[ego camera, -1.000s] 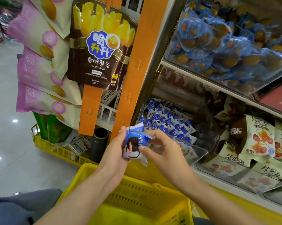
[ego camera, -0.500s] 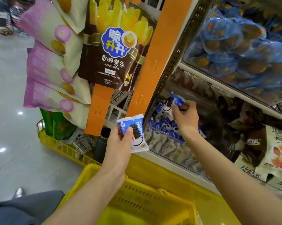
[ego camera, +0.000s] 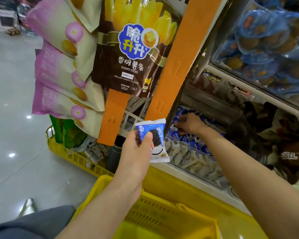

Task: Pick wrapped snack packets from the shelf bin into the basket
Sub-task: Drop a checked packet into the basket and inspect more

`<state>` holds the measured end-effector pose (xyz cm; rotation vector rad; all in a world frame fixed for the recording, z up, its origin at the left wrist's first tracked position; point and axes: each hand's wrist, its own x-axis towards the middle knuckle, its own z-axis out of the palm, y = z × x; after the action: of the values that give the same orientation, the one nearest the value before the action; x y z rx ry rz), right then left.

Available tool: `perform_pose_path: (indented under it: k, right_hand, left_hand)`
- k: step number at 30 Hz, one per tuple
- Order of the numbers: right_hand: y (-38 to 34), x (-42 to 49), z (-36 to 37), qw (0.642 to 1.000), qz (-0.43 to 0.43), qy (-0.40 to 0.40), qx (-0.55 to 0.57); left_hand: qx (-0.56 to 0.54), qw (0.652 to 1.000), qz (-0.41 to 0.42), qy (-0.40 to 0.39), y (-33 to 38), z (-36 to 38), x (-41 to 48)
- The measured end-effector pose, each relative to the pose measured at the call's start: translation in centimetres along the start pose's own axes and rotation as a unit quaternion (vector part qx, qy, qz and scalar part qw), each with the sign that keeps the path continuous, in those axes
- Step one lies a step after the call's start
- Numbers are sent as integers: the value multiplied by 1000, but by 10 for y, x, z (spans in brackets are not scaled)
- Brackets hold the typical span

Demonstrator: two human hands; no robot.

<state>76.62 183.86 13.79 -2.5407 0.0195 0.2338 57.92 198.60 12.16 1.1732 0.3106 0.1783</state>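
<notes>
Snack packet [ego camera: 152,140], long axis upright, is hanging pinched between thumb and fingers of the left hand [ego camera: 136,147], just above the far rim of the basket [ego camera: 100,182]; farther in, the right hand [ego camera: 190,124] is reaching into the shelf bin [ego camera: 193,157], fingers curling onto packets [ego camera: 199,146], grasp unclear.

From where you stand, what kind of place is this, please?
Most likely a snack aisle in a shop or supermarket. Potato-stick bags hang on an orange display strip, a clear shelf bin holds many small wrapped packets, and a yellow shopping basket sits below.
</notes>
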Motion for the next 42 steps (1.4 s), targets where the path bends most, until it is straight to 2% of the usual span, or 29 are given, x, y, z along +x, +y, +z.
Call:
perform_pose_path:
  k: [4,7,9,11,14,18,21,25,29,32,34,36,37,39,42]
  right_hand:
    - [0,-6,1,1000,-11,24,4]
    - [1,-22,-1,987,-87,122,-53]
    - [1,-44,-3,970,-158,184,0]
    - [0,-74,-3,955,-202,208,64]
    - [9,-125,3,951,-239,158,114]
    - [34,-173,26,963,-202,57,170]
    - [51,-181,33,962,-157,38,219]
    - [70,-184,35,935,-97,-2,341]
    - [80,-186,46,931,-89,12,353]
    - [85,-190,55,945,-107,48,306]
    - [88,-194,56,964,-169,118,169]
    - [90,-196,52,945,-268,188,-8]
    - [91,-196,50,931,-300,200,-59]
    - [93,-196,48,929,-311,186,-70]
    - [94,-193,50,957,-244,154,40]
  left_hand:
    - [-2,1000,-8,-13,1,2,0]
    - [1,1000,-16,-21,-1,3,0]
    - [5,999,-27,-28,-4,4,-1]
    - [22,998,-35,-37,-8,6,-2]
    - [74,994,-42,-69,-15,9,-9]
    - [134,979,-47,-147,-30,15,-23]
    - [170,969,-46,-175,-42,19,-30]
    - [159,968,-47,-190,-54,23,-36]
    - [159,970,-39,-178,-62,26,-37]
    - [173,972,-21,-155,-67,29,-38]
    - [188,970,-27,-152,-70,30,-37]
    - [193,967,-45,-158,-72,31,-36]
    - [194,966,-54,-161,-74,32,-35]
    - [195,964,-75,-166,-75,32,-34]
    - [147,961,-136,-193,-73,31,-33]
